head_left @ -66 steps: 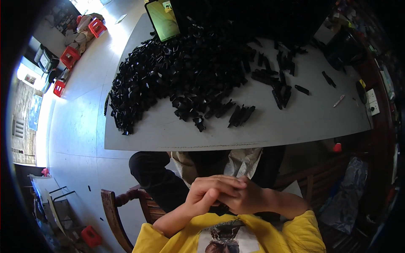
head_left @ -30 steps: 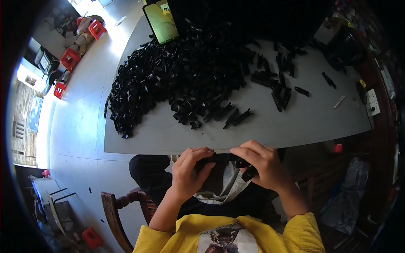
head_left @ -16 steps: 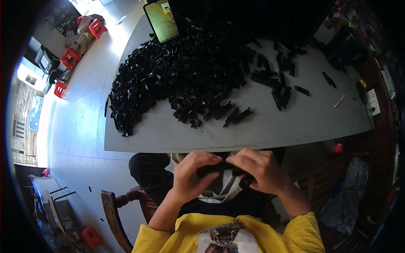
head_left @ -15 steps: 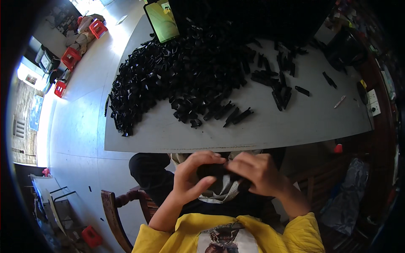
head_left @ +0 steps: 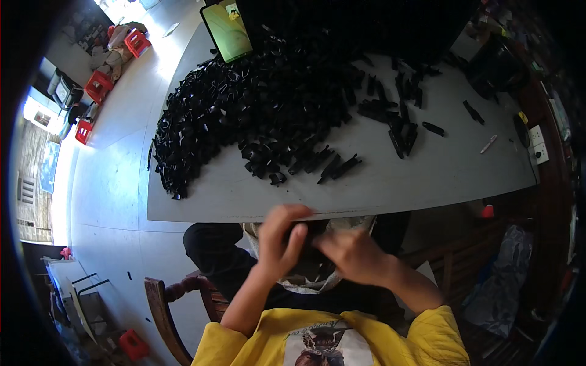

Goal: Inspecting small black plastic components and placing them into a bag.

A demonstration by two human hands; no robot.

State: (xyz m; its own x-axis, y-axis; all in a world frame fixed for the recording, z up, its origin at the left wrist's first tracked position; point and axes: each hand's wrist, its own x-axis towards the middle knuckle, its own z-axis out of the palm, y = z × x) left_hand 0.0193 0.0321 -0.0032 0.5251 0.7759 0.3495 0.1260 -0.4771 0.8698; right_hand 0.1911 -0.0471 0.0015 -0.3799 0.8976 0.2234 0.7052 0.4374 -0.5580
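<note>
My left hand (head_left: pixel 281 244) is just in front of the table's near edge, its fingers and thumb curled round a dark piece (head_left: pixel 314 230) that looks like one of the black plastic parts. Close beside it, my right hand (head_left: pixel 354 251) has its fingers drawn together against the same piece. Motion blur and shadow hide its shape and the right fingertips. Below both hands, a light cloth bag (head_left: pixel 317 285) lies over my lap. On the table, a large heap of black plastic parts (head_left: pixel 226 116) spreads out, with several longer black pieces (head_left: pixel 339 169) at its near side.
A lit phone or tablet (head_left: pixel 227 32) stands behind the heap. More black pieces (head_left: pixel 403 134), a white pen (head_left: pixel 488 144) and a black bucket (head_left: pixel 497 67) are to the right. A wooden chair arm (head_left: pixel 177 287) rises at my left, and red stools (head_left: pixel 99 86) stand on the floor.
Both hands have moved slightly left and toward the table edge, and the left hand's fingers have drawn closer in. The whole view has shifted a little; the heap looks the same.
</note>
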